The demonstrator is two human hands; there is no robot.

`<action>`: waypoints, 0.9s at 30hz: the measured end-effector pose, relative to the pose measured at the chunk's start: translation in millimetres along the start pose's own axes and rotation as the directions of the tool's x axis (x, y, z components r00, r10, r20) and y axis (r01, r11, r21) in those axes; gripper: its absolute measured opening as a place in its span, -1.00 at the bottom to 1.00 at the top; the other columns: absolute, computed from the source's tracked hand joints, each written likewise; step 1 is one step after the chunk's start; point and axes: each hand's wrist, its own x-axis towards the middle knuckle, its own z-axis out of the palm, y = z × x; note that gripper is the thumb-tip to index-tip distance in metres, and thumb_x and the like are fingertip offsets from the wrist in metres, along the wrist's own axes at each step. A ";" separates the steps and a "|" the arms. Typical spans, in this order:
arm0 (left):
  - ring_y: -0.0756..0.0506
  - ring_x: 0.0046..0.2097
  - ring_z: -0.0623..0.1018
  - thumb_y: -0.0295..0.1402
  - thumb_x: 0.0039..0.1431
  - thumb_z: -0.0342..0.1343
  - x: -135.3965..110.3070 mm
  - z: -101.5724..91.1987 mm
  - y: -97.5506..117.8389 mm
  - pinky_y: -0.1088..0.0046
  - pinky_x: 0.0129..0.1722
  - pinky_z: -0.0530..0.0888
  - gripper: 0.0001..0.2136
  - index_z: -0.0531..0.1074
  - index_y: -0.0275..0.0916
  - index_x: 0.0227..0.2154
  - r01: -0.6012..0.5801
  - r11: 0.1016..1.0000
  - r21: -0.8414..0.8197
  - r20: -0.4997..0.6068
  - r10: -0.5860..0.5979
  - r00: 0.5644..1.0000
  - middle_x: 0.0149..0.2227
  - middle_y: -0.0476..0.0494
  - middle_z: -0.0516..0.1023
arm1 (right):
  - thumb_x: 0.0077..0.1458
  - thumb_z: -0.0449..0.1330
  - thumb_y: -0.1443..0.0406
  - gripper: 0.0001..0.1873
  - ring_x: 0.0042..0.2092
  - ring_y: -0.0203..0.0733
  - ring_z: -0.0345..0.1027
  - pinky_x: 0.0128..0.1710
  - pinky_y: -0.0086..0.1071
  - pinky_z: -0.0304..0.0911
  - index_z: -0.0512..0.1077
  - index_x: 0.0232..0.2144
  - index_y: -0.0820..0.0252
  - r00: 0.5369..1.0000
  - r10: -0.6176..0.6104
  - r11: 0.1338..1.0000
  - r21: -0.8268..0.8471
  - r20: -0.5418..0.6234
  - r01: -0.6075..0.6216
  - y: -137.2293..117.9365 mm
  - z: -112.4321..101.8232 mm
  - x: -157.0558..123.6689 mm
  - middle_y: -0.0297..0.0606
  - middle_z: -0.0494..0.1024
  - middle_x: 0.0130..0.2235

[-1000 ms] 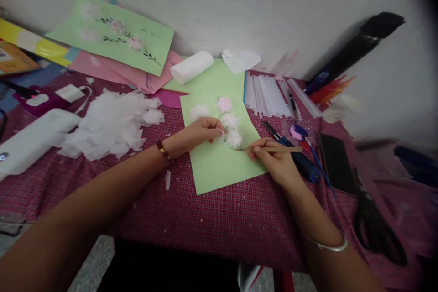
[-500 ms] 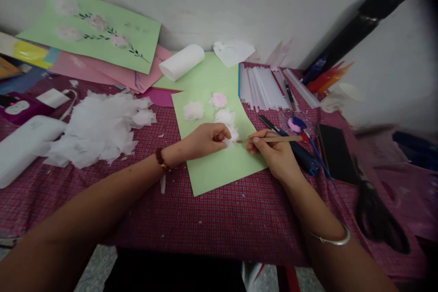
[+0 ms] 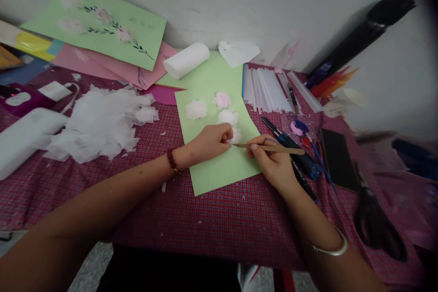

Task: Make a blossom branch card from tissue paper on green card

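Note:
A light green paper sheet (image 3: 219,169) lies on the red checked tablecloth (image 3: 212,223) in front of me. Several fluffy white and pink tissue puffs (image 3: 222,100) are stuck on its upper half. My left hand (image 3: 210,141) rests on the sheet with fingers curled, fingertips pressed on the lowest puff (image 3: 235,134). My right hand (image 3: 273,162) pinches a thin wooden stick (image 3: 273,148), held almost level, its tip touching that same puff beside my left fingers.
A heap of white tissue scraps (image 3: 102,123) lies to the left, beside a white case (image 3: 27,139). A paper roll (image 3: 186,60) and coloured sheets lean at the wall. White strips (image 3: 267,93), pens (image 3: 297,159), a black notebook (image 3: 337,159) and black scissors (image 3: 376,223) lie to the right.
My left hand slid down the sheet from the middle puffs to the lowest one and curled tighter. The stick's tip stays at that puff. The view shifted slightly.

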 end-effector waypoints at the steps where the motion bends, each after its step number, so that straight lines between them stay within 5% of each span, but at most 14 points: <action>1: 0.01 -0.42 0.37 -0.53 -0.04 0.04 -0.1 -0.2 0.4 0.47 -0.43 0.27 -0.88 0.34 -0.24 -0.39 -0.004 1.000 -0.002 0.009 0.004 1.000 -0.48 0.01 0.40 | 0.18 0.09 0.29 -0.84 -0.40 -0.25 0.30 -0.38 -0.34 0.21 0.39 -0.44 0.14 1.000 -0.009 1.000 -0.021 0.007 0.009 -0.4 0.3 0.4 -0.34 0.39 -0.46; 5: 0.02 -0.42 0.35 -0.54 -0.13 0.06 1.1 -7.3 0.8 0.48 -0.43 0.29 -0.81 0.34 -0.25 -0.37 0.011 0.992 -0.123 0.007 -0.010 1.000 -0.46 0.00 0.39 | 0.20 0.06 0.29 -0.82 -0.40 -0.26 0.29 -0.39 -0.35 0.20 0.38 -0.43 0.14 0.999 -0.022 0.997 -0.073 0.043 0.025 -1.4 -0.5 0.9 -0.34 0.39 -0.45; 10: 0.06 -0.52 0.30 -0.52 -0.09 0.02 2.8 -19.1 0.2 0.50 -0.52 0.24 -0.85 0.34 -0.27 -0.38 0.209 0.879 -0.429 -0.028 -0.244 0.969 -0.53 0.03 0.34 | 0.23 0.06 0.31 -0.83 -0.38 -0.27 0.31 -0.37 -0.37 0.21 0.38 -0.41 0.13 0.996 -0.063 0.986 -0.148 0.062 0.071 -1.4 -0.7 -2.2 -0.33 0.41 -0.40; 20: 0.07 -0.59 0.31 -0.56 -0.13 -0.03 0.9 -17.6 0.5 0.50 -0.56 0.23 -0.84 0.33 -0.26 -0.43 0.278 0.848 -0.451 -0.015 -0.319 0.948 -0.63 0.06 0.32 | 0.26 -0.05 0.37 -0.83 -0.32 -0.17 0.34 -0.33 -0.30 0.26 0.33 -0.29 0.12 0.940 -0.183 0.837 -0.455 0.288 0.303 -8.0 9.1 -13.4 -0.20 0.42 -0.31; 23: 0.07 -0.58 0.32 -0.55 -0.13 -0.03 0.0 -18.3 2.2 0.51 -0.56 0.24 -0.85 0.33 -0.26 -0.43 0.270 0.848 -0.455 -0.006 -0.306 0.952 -0.62 0.06 0.32 | 0.23 0.01 0.36 -0.86 -0.28 -0.16 0.36 -0.28 -0.27 0.28 0.36 -0.29 0.11 0.959 -0.145 0.897 -0.376 0.242 0.231 -5.7 5.9 -13.5 -0.21 0.44 -0.30; 27: 0.06 -0.58 0.32 -0.57 -0.14 -0.03 1.0 -18.7 1.0 0.50 -0.57 0.25 -0.84 0.33 -0.26 -0.45 0.274 0.851 -0.448 -0.008 -0.310 0.951 -0.62 0.05 0.32 | 0.19 0.09 0.28 -0.90 -0.43 -0.23 0.34 -0.37 -0.28 0.31 0.36 -0.38 0.09 0.993 0.097 0.994 0.052 -0.066 -0.093 1.1 -1.9 -6.0 -0.33 0.41 -0.45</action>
